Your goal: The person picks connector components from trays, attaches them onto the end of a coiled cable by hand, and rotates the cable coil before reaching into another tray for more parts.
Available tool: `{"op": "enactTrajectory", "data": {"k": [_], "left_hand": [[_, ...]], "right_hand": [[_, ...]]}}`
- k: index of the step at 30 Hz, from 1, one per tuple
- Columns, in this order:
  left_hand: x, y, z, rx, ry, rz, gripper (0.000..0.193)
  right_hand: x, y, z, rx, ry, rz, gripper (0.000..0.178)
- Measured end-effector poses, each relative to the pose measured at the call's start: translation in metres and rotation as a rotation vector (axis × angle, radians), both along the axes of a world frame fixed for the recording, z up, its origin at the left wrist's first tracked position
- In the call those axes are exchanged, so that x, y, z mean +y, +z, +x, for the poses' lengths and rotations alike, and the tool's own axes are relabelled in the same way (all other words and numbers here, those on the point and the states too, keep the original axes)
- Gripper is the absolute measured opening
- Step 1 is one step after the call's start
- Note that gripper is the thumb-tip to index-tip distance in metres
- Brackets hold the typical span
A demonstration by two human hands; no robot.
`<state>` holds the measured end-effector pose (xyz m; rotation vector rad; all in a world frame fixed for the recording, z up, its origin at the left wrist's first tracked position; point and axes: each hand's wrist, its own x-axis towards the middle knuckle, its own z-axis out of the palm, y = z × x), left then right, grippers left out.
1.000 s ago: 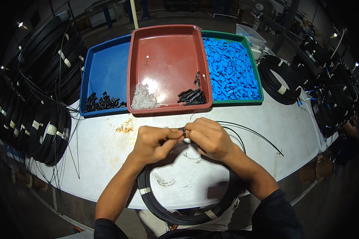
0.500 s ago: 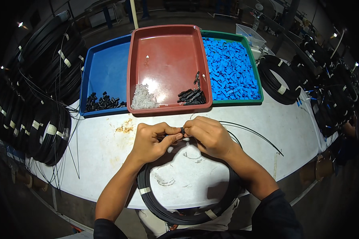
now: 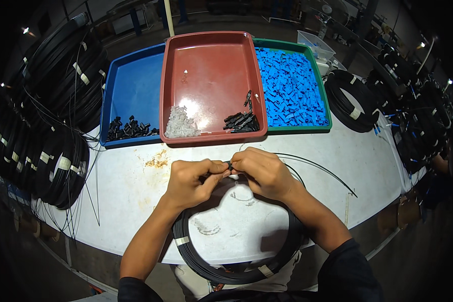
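My left hand (image 3: pixel 195 180) and my right hand (image 3: pixel 265 171) meet above the middle of the white table (image 3: pixel 126 211). Thumbs and fingertips of both pinch a small black connector part (image 3: pixel 230 165) from its two sides; most of it is hidden by the fingers. Beneath my forearms a coil of black cable (image 3: pixel 192 257), bound with pale tape, lies at the table's front edge and overhangs it. Loose black cable (image 3: pixel 323 167) curves out to the right from behind my right hand.
Beyond my hands stand a blue tray (image 3: pixel 136 85) with black pieces, a red tray (image 3: pixel 214 70) with clear-white and black pieces, and a green-rimmed tray (image 3: pixel 323 90) full of blue clips. Black cable coils (image 3: pixel 60 176) crowd the left; another coil (image 3: pixel 337 108) lies at right.
Both hands stay in nearly the same place with the small black part between them. Only the left fingers and thumb have shifted slightly around it.
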<state>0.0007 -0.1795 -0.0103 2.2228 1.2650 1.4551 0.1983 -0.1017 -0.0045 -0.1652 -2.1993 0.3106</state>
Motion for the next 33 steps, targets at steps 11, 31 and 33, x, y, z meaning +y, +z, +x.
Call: {"op": "enactTrajectory", "data": {"k": [11, 31, 33], "left_hand": [[0.006, 0.000, -0.003, 0.527, -0.024, 0.501, 0.009], [0.004, 0.001, -0.004, 0.650, -0.005, 0.562, 0.010], [0.002, 0.004, -0.004, 0.518, -0.008, 0.447, 0.011]], "right_hand": [[0.002, -0.003, 0.003, -0.112, 0.079, -0.610, 0.012], [0.006, -0.004, 0.006, -0.112, 0.145, -0.587, 0.016], [0.000, -0.001, 0.003, -0.070, 0.091, -0.523, 0.015]]}}
